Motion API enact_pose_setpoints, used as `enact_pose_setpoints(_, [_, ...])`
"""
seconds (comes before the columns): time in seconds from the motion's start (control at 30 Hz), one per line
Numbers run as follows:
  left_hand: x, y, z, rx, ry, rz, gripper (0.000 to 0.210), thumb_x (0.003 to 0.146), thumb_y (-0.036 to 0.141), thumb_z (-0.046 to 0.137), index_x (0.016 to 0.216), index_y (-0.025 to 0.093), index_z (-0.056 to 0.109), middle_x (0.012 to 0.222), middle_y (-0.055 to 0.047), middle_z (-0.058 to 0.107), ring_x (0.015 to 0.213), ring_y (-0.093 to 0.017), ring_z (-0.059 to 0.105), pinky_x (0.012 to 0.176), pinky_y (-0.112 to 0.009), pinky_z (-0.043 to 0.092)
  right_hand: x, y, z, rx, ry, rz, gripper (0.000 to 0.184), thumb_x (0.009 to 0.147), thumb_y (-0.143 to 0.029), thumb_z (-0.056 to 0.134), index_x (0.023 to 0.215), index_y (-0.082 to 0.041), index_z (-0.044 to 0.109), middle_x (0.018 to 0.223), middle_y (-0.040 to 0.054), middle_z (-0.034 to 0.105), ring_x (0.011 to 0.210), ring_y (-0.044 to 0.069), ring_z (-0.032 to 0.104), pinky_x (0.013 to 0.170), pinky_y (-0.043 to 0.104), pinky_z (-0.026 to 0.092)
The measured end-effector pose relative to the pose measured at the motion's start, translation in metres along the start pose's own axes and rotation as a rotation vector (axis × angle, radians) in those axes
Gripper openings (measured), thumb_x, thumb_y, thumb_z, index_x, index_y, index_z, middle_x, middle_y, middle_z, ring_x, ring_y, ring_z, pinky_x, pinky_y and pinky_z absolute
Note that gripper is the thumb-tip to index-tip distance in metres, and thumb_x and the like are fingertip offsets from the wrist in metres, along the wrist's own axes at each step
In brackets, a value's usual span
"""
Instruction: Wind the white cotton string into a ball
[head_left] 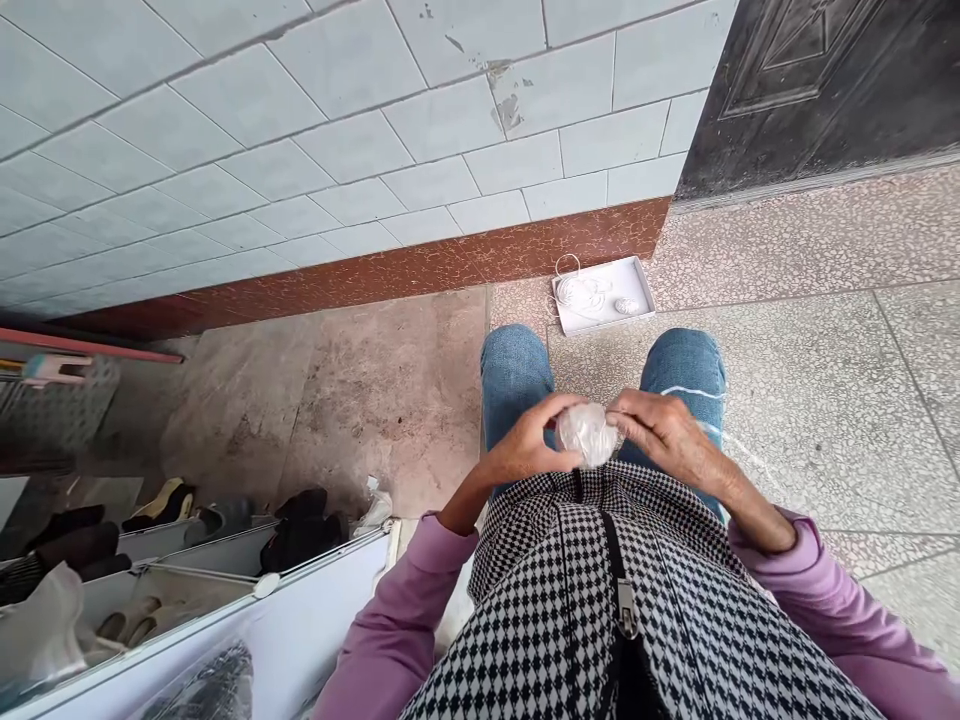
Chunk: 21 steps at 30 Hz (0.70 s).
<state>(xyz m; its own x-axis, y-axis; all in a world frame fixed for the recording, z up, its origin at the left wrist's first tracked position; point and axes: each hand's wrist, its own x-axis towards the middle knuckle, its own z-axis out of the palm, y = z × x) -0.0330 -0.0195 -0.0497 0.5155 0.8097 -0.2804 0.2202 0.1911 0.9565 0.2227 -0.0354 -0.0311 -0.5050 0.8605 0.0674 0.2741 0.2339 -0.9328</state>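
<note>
My left hand (536, 440) curls around a roundish ball wrapped in crinkled clear plastic (588, 436), held above my lap between my knees. Thumb and fingers of my right hand (660, 430) are pinched together at the ball's right edge. A thin white cord (691, 391) lies across my right knee and runs up to that hand, which appears to hold it. More of the cord shows blurred behind the right wrist. The exact spot between the right fingertips is hidden.
A shallow white box (604, 325) on the floor by the wall holds loose white cord (574, 292) and a small white ball (625, 305). At lower left stands an open shoe rack (300, 600) with several shoes. A dark door (840, 90) is at upper right.
</note>
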Motion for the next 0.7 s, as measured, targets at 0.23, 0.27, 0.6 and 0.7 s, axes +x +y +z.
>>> enact_pose_setpoints(0.23, [-0.012, -0.01, -0.004, -0.597, 0.053, -0.015, 0.088, 0.049, 0.049, 0.099, 0.13, 0.023, 0.075, 0.134, -0.014, 0.076, 0.135, -0.045, 0.066, 0.113, -0.056, 0.055, 0.0, 0.033, 0.03, 0.14, 0.0, 0.107, 0.054, 0.116, -0.064, 0.04, 0.083, -0.023, 0.052, 0.078, -0.0002, 0.055, 0.071, 0.016, 0.052, 0.069, 0.031, 0.044])
enact_pose_setpoints(0.27, [-0.012, -0.009, -0.005, -0.638, 0.139, 0.003, 0.086, 0.048, 0.051, 0.098, 0.127, 0.024, 0.076, 0.133, -0.014, 0.077, 0.136, -0.045, 0.066, 0.114, -0.057, 0.055, -0.002, 0.032, 0.036, 0.12, -0.032, 0.098, 0.054, 0.117, -0.063, 0.038, 0.083, -0.023, 0.052, 0.079, 0.0005, 0.057, 0.073, 0.017, 0.053, 0.071, 0.032, 0.046])
enact_pose_setpoints(0.6, [0.011, 0.003, -0.017, -0.052, 0.533, 0.111, 0.069, 0.061, 0.033, 0.092, 0.125, 0.023, 0.067, 0.125, -0.009, 0.073, 0.119, -0.031, 0.069, 0.11, -0.048, 0.056, -0.007, -0.025, 0.019, -0.05, -0.237, -0.045, 0.045, 0.122, -0.043, 0.035, 0.088, -0.023, 0.056, 0.079, 0.0007, 0.06, 0.071, 0.015, 0.056, 0.069, 0.032, 0.045])
enact_pose_setpoints(0.7, [0.003, 0.005, -0.017, 0.216, 0.173, 0.058, 0.068, 0.064, 0.028, 0.091, 0.128, 0.021, 0.069, 0.129, -0.011, 0.072, 0.119, -0.031, 0.067, 0.109, -0.047, 0.054, 0.001, -0.018, 0.003, -0.084, -0.101, -0.064, 0.043, 0.12, -0.044, 0.042, 0.091, -0.02, 0.063, 0.079, 0.0015, 0.061, 0.069, 0.014, 0.054, 0.069, 0.032, 0.043])
